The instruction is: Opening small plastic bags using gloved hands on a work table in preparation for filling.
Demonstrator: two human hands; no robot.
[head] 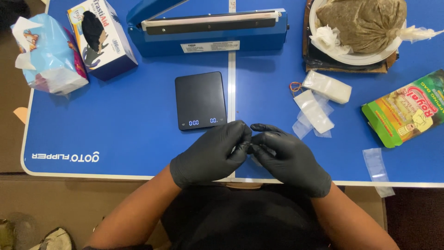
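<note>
Both hands wear black gloves and meet just in front of the black digital scale (200,100), over the near edge of the blue bench (115,134). The left hand (213,155) is curled, its fingertips pinched together against those of the right hand (287,159), which is curled the same way. Between the pinched fingertips, only a sliver of something pale and thin shows; whether it is one of the small clear bags cannot be told, since the gloves hide most of it.

The scale lies flat with its display lit, nothing resting on its plate. Behind the scale stands a blue heat sealer (208,30), its arm raised at the left end. To the left of the scale sits a box of gloves (101,37) on its side, and farther left a soft blue tissue pack (48,53). To the right of the scale lies a stack of small clear bags (327,86), with a few loose clear bags (314,112) just beside it and a rubber band (295,87) touching the stack's left end. Farther right of the scale lies a green printed pouch (407,109), and one more clear bag (375,164) lies near the bench's front edge. Behind the stack, a white plate (356,58) carries a large clear bag of brownish powder (363,23).
</note>
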